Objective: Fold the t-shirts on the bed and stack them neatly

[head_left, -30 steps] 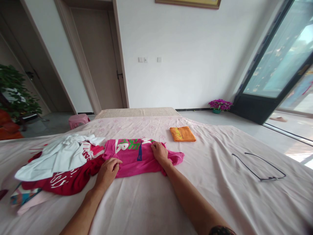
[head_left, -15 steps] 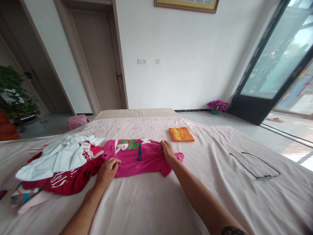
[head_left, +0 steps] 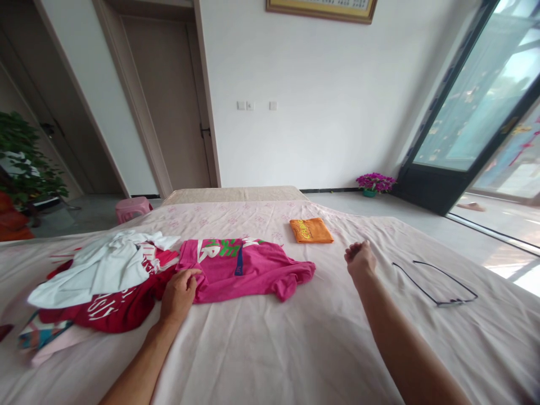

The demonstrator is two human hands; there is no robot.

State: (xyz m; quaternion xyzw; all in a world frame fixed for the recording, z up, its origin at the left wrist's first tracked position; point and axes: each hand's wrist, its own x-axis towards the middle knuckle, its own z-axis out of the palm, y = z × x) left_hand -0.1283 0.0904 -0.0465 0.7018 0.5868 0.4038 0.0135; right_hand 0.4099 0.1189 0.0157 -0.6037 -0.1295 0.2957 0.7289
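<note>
- Clothes pile [head_left: 97, 271]: heaped at left, crowding the pink shirt [head_left: 253, 278] and leaving little room that side.
- Left hand [head_left: 179, 295]: fingers bent over the shirt's left end, presumably steadying it; I cannot tell whether they pinch.
- Shirt: laid fairly flat at its print, right end bunched.
- Glasses [head_left: 458, 302]: right side, a likely obstruction.
- Right hand [head_left: 360, 259]: fingers curled, off the shirt, nothing visible inside; I cannot tell how closed.
- Orange folded garment [head_left: 312, 230]: beyond, apparently kept separate.
- Pink stool [head_left: 133, 208], potted flowers [head_left: 374, 183]: floor, unobstructive.
</note>
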